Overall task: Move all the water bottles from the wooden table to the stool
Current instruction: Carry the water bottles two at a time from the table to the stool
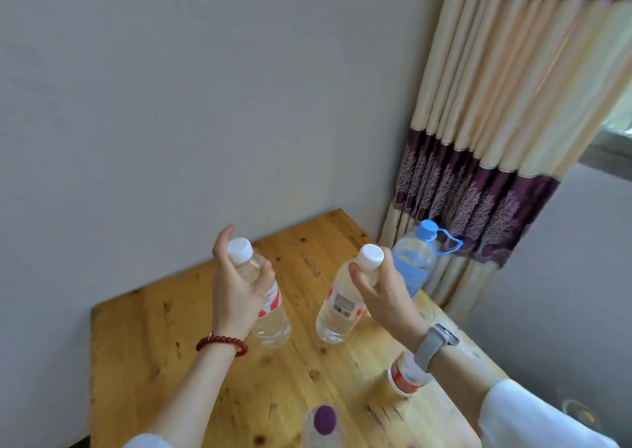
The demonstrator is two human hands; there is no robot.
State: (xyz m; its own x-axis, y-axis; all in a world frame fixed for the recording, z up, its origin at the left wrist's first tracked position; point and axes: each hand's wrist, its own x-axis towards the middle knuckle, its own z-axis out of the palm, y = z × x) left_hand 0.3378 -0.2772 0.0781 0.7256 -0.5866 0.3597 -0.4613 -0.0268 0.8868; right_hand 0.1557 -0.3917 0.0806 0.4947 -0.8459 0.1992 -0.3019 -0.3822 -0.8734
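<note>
My left hand [239, 286] grips the neck of a clear white-capped water bottle [270, 321] with a red and white label, held over the wooden table [143, 345]. My right hand [383, 290] grips the neck of a second white-capped bottle [338, 314], tilted left, its base near the tabletop. A larger blue-capped bottle [415, 259] stands behind my right hand at the table's far right edge. A purple-capped bottle [323, 423] stands at the near edge. Another red-labelled bottle [405, 375] is partly hidden under my right wrist. No stool is in view.
A grey wall runs along the table's left and far sides. A cream and purple curtain [496, 139] hangs in the corner to the right. Grey floor [564, 293] lies right of the table.
</note>
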